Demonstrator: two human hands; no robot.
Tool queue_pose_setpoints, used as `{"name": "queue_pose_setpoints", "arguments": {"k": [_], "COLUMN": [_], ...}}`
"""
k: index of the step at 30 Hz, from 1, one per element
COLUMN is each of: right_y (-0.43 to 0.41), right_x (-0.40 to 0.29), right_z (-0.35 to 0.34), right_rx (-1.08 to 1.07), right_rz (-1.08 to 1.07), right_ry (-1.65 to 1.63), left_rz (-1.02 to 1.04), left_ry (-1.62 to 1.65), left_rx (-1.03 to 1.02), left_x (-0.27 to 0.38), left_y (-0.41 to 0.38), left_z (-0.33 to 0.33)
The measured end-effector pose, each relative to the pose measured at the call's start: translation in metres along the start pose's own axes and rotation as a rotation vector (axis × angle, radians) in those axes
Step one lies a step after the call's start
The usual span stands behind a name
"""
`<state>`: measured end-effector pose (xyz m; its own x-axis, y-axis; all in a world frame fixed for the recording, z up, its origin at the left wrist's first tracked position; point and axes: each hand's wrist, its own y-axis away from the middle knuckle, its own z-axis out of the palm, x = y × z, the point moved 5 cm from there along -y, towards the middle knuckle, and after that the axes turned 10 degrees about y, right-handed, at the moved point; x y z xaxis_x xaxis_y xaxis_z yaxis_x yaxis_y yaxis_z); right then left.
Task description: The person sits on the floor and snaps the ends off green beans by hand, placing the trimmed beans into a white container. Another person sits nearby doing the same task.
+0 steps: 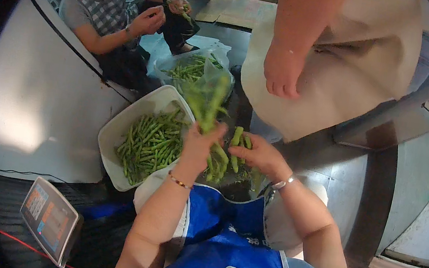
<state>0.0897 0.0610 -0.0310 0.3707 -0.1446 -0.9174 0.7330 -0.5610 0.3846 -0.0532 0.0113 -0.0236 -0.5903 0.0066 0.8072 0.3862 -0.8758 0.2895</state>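
Observation:
My left hand (199,148) is closed around a bunch of long green bean pods (206,108), blurred at their upper ends. Short pieces of pod (237,147) are held between the thumb and fingers of my right hand (258,154), just to the right of the bunch. More green pods (216,164) show below and between my hands, partly hidden. On my left a white plastic tub (118,127) holds a heap of green pods (152,144). Beyond my hands is a clear plastic bag (162,64) with more green pods (192,68) in it.
A seated person (107,18) at the upper left holds pods. Another person's arm (290,50) hangs down beside a beige apron (338,89), close beyond my right hand. A white panel (49,92) borders the tub's left side. A framed sign (49,220) stands at lower left.

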Motion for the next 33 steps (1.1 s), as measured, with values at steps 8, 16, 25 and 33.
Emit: {"name": "queue_pose_setpoints", "arguments": {"k": [8, 16, 25, 33], "right_y": [-0.002, 0.003, 0.01, 0.015], "right_x": [0.006, -0.002, 0.003, -0.014], "right_z": [-0.038, -0.023, -0.021, -0.031], "right_rx": [0.46, 0.617, 0.861, 0.556], "right_rz": [-0.27, -0.311, -0.456, -0.372], "right_ry": [-0.804, -0.819, -0.98, -0.167], "left_rz": [-0.216, -0.425, -0.213, -0.097], "left_ry": [-0.025, 0.013, 0.033, 0.238], "left_rx": [-0.116, -0.268, -0.073, -0.131], "left_x": [-0.007, -0.055, -0.042, 0.005], "left_y": [0.008, 0.024, 0.012, 0.003], "left_z": [0.001, 0.029, 0.019, 0.013]}}
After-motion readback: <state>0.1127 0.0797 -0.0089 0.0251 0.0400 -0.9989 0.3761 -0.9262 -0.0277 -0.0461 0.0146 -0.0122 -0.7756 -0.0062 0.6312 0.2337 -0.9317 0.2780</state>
